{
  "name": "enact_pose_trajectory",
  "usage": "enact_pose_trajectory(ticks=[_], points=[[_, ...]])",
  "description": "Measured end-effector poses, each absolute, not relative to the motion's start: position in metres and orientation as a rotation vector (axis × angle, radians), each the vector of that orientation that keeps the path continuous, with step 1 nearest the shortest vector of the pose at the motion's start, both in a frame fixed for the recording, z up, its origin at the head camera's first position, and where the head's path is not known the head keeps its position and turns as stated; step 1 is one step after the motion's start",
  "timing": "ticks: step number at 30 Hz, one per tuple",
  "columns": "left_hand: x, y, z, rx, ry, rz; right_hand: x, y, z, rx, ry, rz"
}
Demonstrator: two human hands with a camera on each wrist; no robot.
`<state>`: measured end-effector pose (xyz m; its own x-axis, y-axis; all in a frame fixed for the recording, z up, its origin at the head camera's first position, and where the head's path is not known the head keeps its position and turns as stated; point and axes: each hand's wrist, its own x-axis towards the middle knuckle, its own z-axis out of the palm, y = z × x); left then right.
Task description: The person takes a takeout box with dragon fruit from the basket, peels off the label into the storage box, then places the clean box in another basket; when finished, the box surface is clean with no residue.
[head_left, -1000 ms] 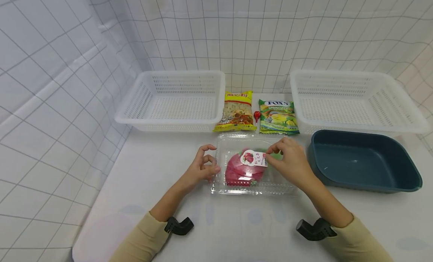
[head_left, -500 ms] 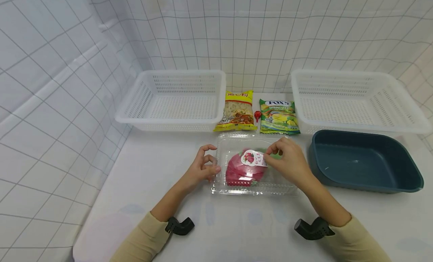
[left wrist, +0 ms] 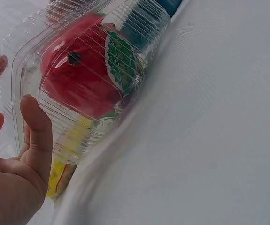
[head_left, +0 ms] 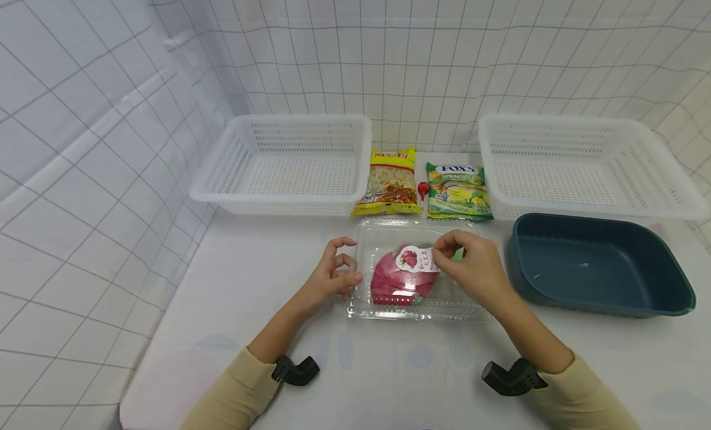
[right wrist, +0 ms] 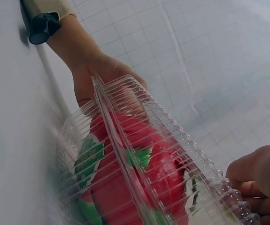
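Note:
A clear plastic clamshell box (head_left: 383,310) lies on the table with a pink-red, green-tipped thing shaped like a dragon fruit (head_left: 397,285) inside. On its lid is a white sticker (head_left: 411,259) printed with a dragon fruit. My right hand (head_left: 474,266) pinches the sticker's right end between thumb and index finger, covering part of it. My left hand (head_left: 328,279) touches the box's left edge with thumb and bent index finger, the two apart. In the left wrist view, a green label (left wrist: 120,63) shows through the box wall.
White baskets stand at the back left (head_left: 280,205) and back right (head_left: 589,211). Between them lie a yellow food packet (head_left: 390,186), a red lollipop (head_left: 423,189) and a green FOX'S candy bag (head_left: 458,192). Beside my right hand is a dark teal tub (head_left: 600,306).
My right hand has shifted slightly left and its fingers cover more of the sticker's right end. My left hand and the box stay in place.

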<state>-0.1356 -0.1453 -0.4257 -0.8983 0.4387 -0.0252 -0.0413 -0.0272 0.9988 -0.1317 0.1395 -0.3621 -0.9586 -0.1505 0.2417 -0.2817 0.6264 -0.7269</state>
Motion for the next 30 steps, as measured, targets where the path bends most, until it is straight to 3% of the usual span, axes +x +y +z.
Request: enact_pose_trajectory(ticks=[30], points=[[-0.1339,-0.1444,-0.4243,0.452,1.936,1.989,-0.1348,0.145,-0.3656,0.427,-2.384,1.485]])
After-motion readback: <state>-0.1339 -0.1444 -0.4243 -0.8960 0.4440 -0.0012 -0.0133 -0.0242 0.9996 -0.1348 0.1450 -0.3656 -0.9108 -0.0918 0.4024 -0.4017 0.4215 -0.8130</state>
